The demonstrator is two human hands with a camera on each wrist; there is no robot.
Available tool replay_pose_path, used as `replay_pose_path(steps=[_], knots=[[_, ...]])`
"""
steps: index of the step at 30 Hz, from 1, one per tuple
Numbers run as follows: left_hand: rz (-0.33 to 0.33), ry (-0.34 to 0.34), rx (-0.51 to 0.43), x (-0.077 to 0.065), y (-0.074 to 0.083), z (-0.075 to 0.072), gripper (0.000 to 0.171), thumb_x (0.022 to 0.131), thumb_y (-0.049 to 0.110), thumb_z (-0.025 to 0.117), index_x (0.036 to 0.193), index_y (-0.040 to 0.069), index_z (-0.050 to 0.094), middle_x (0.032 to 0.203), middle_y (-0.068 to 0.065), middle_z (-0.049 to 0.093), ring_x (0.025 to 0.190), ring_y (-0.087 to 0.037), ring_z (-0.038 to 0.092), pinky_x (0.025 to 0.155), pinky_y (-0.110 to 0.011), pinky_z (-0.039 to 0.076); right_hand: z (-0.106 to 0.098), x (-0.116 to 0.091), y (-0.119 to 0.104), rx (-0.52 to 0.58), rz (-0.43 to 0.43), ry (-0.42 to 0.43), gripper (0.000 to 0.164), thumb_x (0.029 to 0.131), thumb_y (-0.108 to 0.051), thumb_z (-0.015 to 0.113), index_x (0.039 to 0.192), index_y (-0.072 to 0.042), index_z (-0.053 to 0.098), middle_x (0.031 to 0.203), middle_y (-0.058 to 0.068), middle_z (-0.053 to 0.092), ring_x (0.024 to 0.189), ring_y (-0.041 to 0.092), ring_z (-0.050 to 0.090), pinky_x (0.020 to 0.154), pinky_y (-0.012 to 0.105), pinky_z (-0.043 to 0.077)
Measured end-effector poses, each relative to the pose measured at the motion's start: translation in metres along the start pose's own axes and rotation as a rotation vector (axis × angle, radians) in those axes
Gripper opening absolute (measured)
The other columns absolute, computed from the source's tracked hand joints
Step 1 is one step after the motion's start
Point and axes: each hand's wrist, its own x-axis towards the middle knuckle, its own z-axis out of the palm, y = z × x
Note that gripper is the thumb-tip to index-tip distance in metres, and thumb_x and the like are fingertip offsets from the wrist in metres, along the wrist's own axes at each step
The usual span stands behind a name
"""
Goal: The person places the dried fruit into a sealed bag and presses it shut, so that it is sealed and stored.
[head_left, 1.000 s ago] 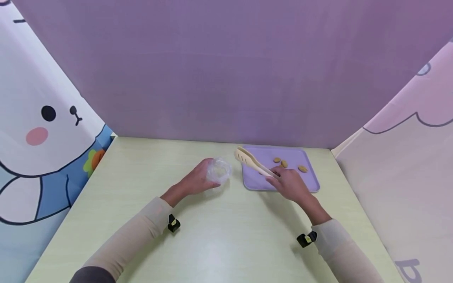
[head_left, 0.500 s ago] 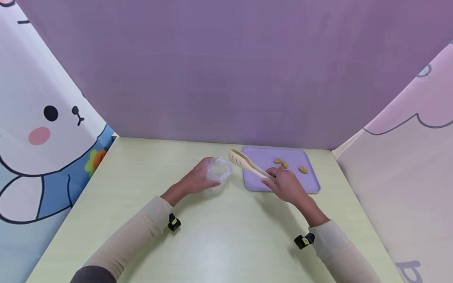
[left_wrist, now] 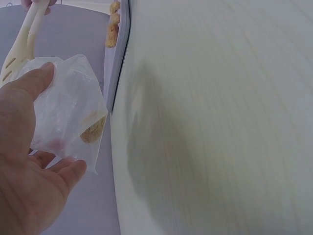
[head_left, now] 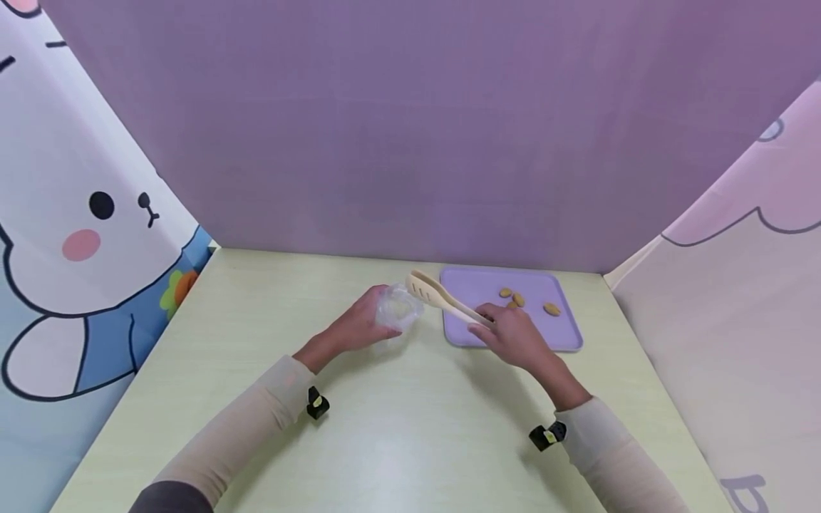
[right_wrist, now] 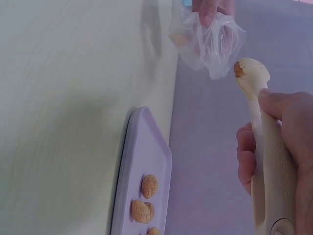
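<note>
My left hand [head_left: 359, 320] grips a clear plastic bag [left_wrist: 68, 107] above the table, thumb and fingers around its sides. Inside the bag, a walnut [left_wrist: 93, 129] shows through the plastic low down. My right hand [head_left: 516, 335] holds cream-coloured tongs [head_left: 442, 296] with slotted heads, thumb on one arm and fingers on the other. The tong heads pinch another walnut [right_wrist: 239, 69], right by the bag's mouth in the head view. Several walnuts [head_left: 518, 299] lie on a purple tray [head_left: 468, 335] behind and beneath the right hand.
The pale wooden table [head_left: 385, 442] runs back to a purple cloth wall [head_left: 410, 142]. Printed cloth panels with a cartoon animal [head_left: 96, 256] stand at the left, and a pink and white panel [head_left: 737, 306] at the right. Each wrist bears a small black camera [head_left: 547, 436].
My right hand has brought the tongs leftward from over the tray until their heads overlap the bag's edge. The left hand and bag stay almost in place.
</note>
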Motion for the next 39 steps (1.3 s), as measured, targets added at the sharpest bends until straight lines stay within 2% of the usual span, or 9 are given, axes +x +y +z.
replay_pose_path(steps=[8,25,30,39], knots=[[0.016,-0.002,-0.007,-0.001,0.004,0.002,0.089,0.081,0.026,0.085,0.151,0.004,0.034,0.136,-0.014,0.052,0.115,-0.028,0.056,0.095,-0.046,0.052,-0.001,0.0,-0.005,-0.013,-0.03,-0.005,0.027,0.095,-0.029,0.072,0.111,-0.007,0.071,0.068,-0.004,0.06,0.057,0.008,0.045,0.053,0.026,0.04],[0.011,-0.004,-0.055,0.001,0.001,0.003,0.088,0.081,0.028,0.085,0.151,0.007,0.035,0.131,-0.009,0.054,0.113,-0.025,0.057,0.094,-0.045,0.052,0.002,0.002,-0.009,0.044,0.029,-0.028,0.032,0.096,-0.031,0.071,0.118,-0.007,0.071,0.066,-0.004,0.058,0.051,0.007,0.042,0.047,0.025,0.037],[-0.002,-0.001,-0.051,0.002,-0.001,0.004,0.088,0.081,0.029,0.085,0.15,0.007,0.035,0.126,-0.008,0.054,0.107,-0.024,0.056,0.089,-0.042,0.052,0.001,0.002,-0.005,0.036,0.042,-0.021,0.034,0.095,-0.032,0.071,0.118,-0.006,0.07,0.066,-0.004,0.057,0.052,0.008,0.042,0.049,0.025,0.037],[-0.019,-0.01,0.001,-0.002,-0.003,0.002,0.091,0.082,0.036,0.083,0.153,0.006,0.033,0.131,-0.009,0.052,0.109,-0.024,0.056,0.089,-0.042,0.052,0.004,-0.004,0.01,0.032,0.094,-0.009,0.034,0.094,-0.031,0.073,0.118,-0.008,0.071,0.074,-0.003,0.064,0.061,0.012,0.048,0.057,0.028,0.041]])
